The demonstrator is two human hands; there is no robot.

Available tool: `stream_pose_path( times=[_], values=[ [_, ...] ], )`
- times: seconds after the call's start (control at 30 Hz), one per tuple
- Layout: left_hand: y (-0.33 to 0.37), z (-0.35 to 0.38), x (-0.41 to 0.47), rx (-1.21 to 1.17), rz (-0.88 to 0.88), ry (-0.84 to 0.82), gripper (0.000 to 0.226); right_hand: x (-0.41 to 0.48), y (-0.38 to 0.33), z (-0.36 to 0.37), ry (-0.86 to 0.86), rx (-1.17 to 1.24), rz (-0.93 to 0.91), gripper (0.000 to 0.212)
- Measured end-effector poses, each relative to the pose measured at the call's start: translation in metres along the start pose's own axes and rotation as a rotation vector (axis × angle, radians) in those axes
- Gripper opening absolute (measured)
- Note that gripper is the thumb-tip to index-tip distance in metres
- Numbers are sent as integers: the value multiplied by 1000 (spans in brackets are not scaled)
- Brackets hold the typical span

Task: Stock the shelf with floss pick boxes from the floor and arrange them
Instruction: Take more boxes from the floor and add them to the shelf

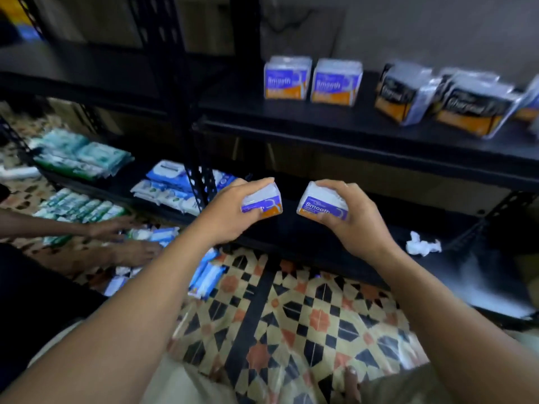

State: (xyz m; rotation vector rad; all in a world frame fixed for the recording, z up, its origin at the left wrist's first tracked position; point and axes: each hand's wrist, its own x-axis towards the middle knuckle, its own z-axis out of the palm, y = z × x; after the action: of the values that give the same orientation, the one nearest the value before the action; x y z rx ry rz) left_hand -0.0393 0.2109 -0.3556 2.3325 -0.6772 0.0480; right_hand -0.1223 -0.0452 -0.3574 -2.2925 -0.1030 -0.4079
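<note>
Left floss pick box and right floss pick box are being held side by side at centre, above the floor. Left hand and right hand are each curling a grip round one. Shelf at 12 o'clock is carrying two Smooth boxes; Charcoal boxes at 2 o'clock.

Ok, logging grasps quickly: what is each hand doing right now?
Left hand: grips one Smooth floss box.
Right hand: grips a second Smooth floss box.
</note>
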Motion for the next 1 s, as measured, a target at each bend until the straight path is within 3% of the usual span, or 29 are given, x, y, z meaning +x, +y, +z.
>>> stream_pose_path(
  times=[0.2,0.33,0.53,0.77,1.0],
  values=[
    [48,-68,52,84,188,127,65,62,-54,-54,159,-115,-165,56],
    [63,-91,88,143,217,147,63,101,-70,-70,203,-219,-205,58],
    [69,-95,134,170,149,132,53,139,-69,-74,148,-376,-128,60],
    [76,-86,164,560,53,154,59,156,-45,-66,140,-427,-75,61],
    [65,-60,173,447,13,198,69,168,-33,-57,181,-446,-74,63]
  ],
)
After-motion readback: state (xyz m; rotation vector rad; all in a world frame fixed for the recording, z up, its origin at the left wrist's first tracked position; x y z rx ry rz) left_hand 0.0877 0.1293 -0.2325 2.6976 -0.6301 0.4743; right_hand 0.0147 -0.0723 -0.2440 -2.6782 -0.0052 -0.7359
